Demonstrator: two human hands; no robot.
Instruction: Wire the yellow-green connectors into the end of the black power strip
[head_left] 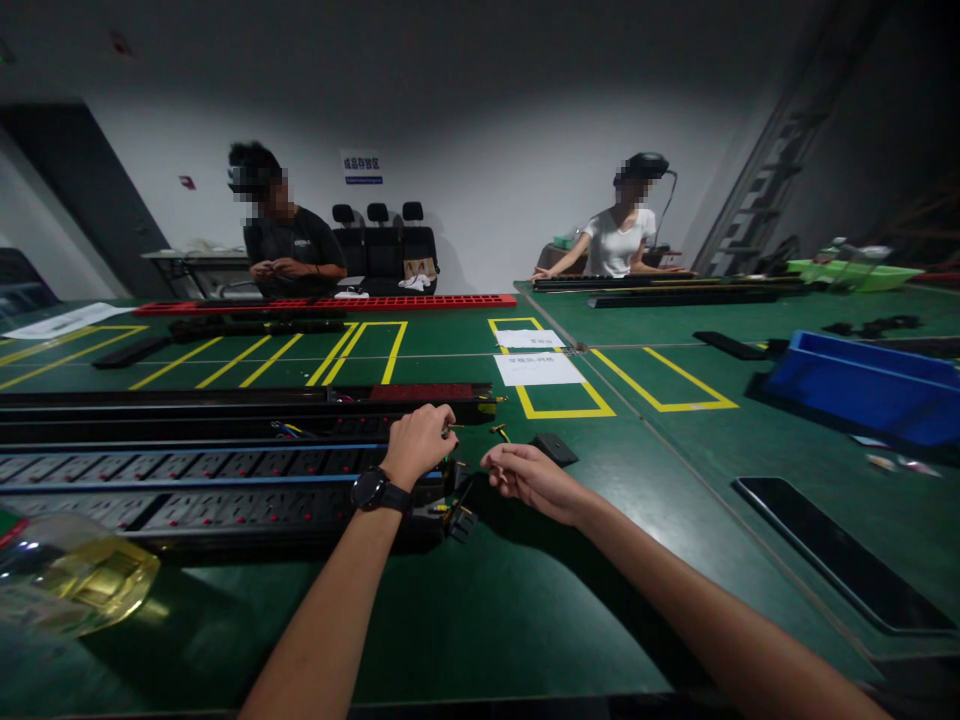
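My left hand [420, 440], with a black watch [370, 489] on its wrist, is above the right ends of the long power strips [247, 462]. Its fingers are curled near a small metallic part that I cannot make out. To its right, my right hand [529, 478] has thumb and fingers pinched together; anything between them is hidden. Loose wires and a black end piece [463, 524] stick out of the nearer strip's end, between and below the hands. A small black cover [555, 449] lies on the table just behind my right hand.
A bottle of yellow liquid [82, 575] lies at the near left. On the right are a dark phone-like slab [840, 555] and a blue bin [870, 385]. Paper sheets [536, 369] lie on the green table [637, 580]. Two people [296, 245] work across it.
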